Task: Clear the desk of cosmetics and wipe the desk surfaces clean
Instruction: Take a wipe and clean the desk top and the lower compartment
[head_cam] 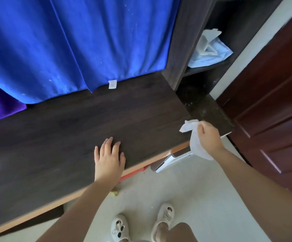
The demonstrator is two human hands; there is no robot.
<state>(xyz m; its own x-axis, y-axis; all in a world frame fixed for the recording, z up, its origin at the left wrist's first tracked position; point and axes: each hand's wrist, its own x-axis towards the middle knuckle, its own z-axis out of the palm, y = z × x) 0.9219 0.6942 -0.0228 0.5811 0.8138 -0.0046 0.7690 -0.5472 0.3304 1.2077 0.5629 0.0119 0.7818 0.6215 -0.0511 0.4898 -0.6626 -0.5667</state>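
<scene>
The dark wood desk [71,130] runs from lower left to right, and no cosmetics show on it. My left hand [109,159] lies flat on the desk near its front edge, fingers apart, holding nothing. My right hand [209,137] hovers over the desk's right front corner, pinched on a white wipe [193,135] that hangs down past the edge. The far right end of the desk [204,109] looks dusty with pale specks.
A blue curtain [71,46] hangs over the back of the desk, with purple cloth [0,103] at left. A dark shelf unit [211,41] at right holds a light blue cloth [211,53]. A reddish-brown door [272,102] stands right. My sandalled feet [141,222] are on pale floor.
</scene>
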